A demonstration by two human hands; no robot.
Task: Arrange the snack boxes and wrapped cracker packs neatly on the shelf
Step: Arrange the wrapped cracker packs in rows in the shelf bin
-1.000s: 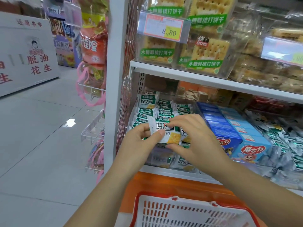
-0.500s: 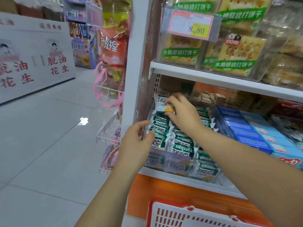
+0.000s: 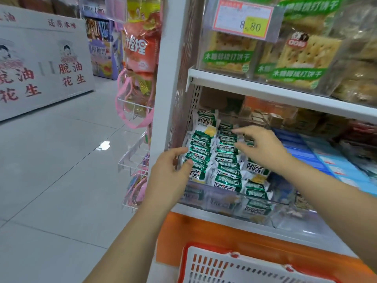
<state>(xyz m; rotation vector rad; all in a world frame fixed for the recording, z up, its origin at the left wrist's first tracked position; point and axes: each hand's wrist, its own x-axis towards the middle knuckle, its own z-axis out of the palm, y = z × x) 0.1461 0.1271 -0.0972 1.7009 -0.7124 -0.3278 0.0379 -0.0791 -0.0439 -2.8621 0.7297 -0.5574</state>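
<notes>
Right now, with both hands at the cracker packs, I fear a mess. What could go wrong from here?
1. The upright pack at the back stands alone above the rows; a nudge from the right hand might topple it.
2. The front packs lie skewed by the clear rail; if the left hand pushes the rows, one may slip over it towards the basket.

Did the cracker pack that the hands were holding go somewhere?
Yes. The cracker pack went backward, from near the clear front rail to the back of the left row, where it stands free of the right hand.
</notes>
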